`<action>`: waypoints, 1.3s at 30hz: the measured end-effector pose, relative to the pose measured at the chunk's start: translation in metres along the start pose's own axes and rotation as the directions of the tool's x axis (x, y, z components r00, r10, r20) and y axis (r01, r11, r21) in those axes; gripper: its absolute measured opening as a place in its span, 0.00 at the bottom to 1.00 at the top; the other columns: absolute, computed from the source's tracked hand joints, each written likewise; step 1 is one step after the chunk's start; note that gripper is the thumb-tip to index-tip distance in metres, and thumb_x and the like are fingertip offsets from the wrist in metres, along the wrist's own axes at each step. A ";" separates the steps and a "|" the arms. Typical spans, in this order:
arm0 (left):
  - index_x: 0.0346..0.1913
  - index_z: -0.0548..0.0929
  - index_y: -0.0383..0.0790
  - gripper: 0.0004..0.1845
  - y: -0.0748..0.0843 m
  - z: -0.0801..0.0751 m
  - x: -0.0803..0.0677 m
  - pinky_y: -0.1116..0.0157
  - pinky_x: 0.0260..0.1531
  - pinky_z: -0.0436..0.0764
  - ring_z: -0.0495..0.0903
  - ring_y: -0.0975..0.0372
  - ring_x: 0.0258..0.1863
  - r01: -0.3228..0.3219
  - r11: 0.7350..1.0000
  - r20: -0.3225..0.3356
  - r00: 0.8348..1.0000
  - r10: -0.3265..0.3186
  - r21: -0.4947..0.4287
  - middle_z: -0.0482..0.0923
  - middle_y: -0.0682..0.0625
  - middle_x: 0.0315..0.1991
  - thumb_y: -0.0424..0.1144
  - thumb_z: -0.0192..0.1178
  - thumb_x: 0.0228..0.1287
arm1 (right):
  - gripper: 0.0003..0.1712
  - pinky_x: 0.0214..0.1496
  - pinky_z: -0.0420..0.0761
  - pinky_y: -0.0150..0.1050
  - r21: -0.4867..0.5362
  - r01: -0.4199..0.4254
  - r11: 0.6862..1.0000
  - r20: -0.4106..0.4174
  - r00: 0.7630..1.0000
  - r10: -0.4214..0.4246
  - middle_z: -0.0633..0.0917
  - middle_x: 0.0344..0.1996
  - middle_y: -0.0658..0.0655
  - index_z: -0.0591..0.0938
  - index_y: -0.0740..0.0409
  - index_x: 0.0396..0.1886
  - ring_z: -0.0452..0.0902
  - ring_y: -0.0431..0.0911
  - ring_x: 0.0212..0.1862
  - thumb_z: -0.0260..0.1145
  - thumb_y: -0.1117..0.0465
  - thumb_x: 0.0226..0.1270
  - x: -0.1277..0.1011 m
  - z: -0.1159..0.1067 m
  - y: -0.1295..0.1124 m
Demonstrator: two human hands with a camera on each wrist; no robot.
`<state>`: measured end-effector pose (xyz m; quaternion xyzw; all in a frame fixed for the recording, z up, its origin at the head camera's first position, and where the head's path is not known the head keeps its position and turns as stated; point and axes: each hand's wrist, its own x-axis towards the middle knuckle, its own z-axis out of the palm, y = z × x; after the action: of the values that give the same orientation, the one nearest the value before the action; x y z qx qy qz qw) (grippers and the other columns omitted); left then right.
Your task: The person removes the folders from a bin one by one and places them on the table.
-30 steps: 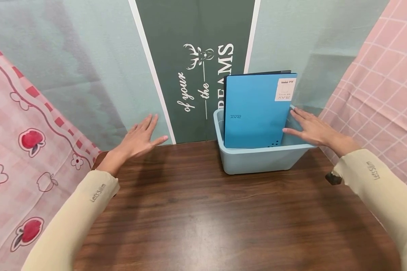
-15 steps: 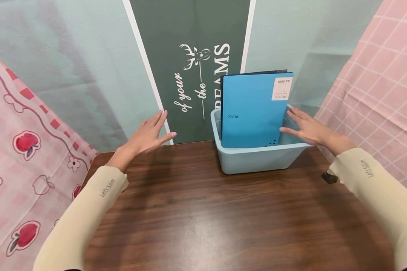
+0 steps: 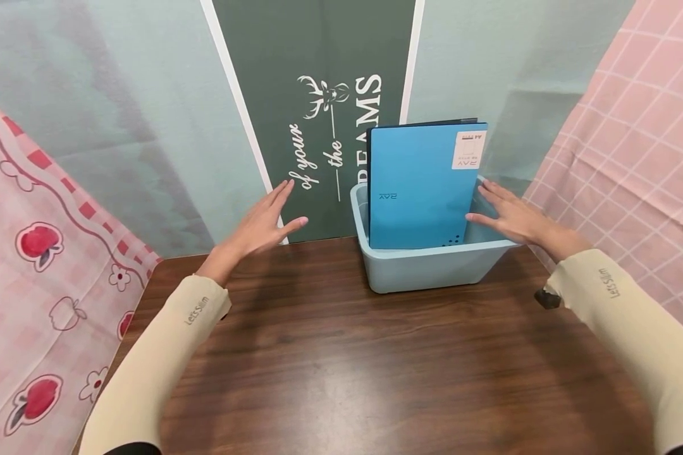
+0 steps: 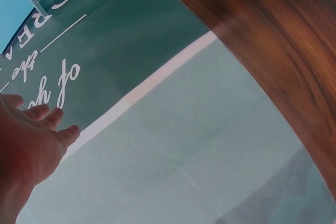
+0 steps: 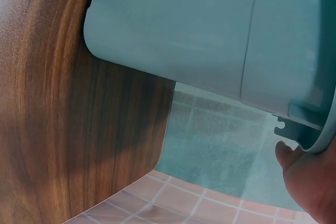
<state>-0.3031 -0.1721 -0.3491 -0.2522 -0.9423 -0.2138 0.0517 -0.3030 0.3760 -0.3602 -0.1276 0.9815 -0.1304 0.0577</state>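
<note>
1. While the right hand (image 3: pixel 515 215) lies at the right end of the pale blue bin (image 3: pixel 427 272), its fingers are stretched out nearly straight, the thumb set well apart from them and pointing toward the blue folder (image 3: pixel 421 183).
2. That hand has no hold on the folder; in the right wrist view it sits right at the bin's rim, beside a notched tab (image 5: pixel 289 128), though how firmly it presses there I cannot tell.
3. The left hand (image 3: pixel 262 224) is raised in front of the backdrop (image 3: pixel 262 44), fingers extended close together, thumb spread wide, holding nothing; it is to the left of the bin and clear of it.
4. The folder stands on edge inside the bin, rising well above the rim, with a white label (image 3: pixel 468 150) at its upper right corner and its lettering upside down.
5. A dark edge (image 3: pixel 468 120) shows behind the folder's top; whether it belongs to a second folder I cannot tell.
6. The bin rests on the brown wooden table (image 3: pixel 341 347), near the back edge.
7. Cream sleeves (image 3: pixel 620 328) cover both forearms, and a small black piece (image 3: pixel 547 298) sticks out by the right cuff.
8. A pink checked cloth (image 3: pixel 654 145) hangs on the right, an apple-patterned cloth (image 3: pixel 51 284) on the left.
</note>
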 end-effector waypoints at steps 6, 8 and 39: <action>0.88 0.46 0.46 0.51 0.004 0.008 0.008 0.41 0.80 0.56 0.51 0.44 0.84 0.002 0.999 -0.019 1.000 -0.003 -0.048 0.45 0.43 0.87 0.63 0.59 0.75 | 0.58 0.79 0.41 0.76 0.006 -0.004 1.000 -0.003 1.000 0.004 0.36 0.86 0.66 0.41 0.61 0.87 0.32 0.66 0.85 0.50 0.27 0.78 0.001 0.002 0.000; 0.87 0.47 0.45 0.51 0.007 0.010 0.010 0.41 0.79 0.57 0.51 0.45 0.84 0.003 0.998 -0.022 1.000 -0.005 -0.065 0.45 0.43 0.87 0.63 0.59 0.74 | 0.58 0.79 0.41 0.76 0.005 -0.005 1.000 -0.004 1.000 0.005 0.36 0.86 0.66 0.41 0.61 0.87 0.32 0.66 0.85 0.49 0.27 0.78 0.001 0.002 0.001; 0.87 0.50 0.48 0.51 0.041 0.033 0.049 0.40 0.81 0.51 0.44 0.49 0.86 -0.019 0.945 -0.040 0.999 0.006 -0.325 0.48 0.47 0.87 0.59 0.64 0.70 | 0.58 0.79 0.43 0.76 0.038 -0.010 0.999 -0.046 0.999 0.012 0.40 0.86 0.66 0.44 0.61 0.87 0.35 0.67 0.85 0.53 0.28 0.77 0.002 0.004 0.002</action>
<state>-0.3249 -0.1042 -0.3533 -0.2590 -0.8914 -0.3709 0.0289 -0.3045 0.3759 -0.3650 -0.1178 0.9807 -0.1513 0.0381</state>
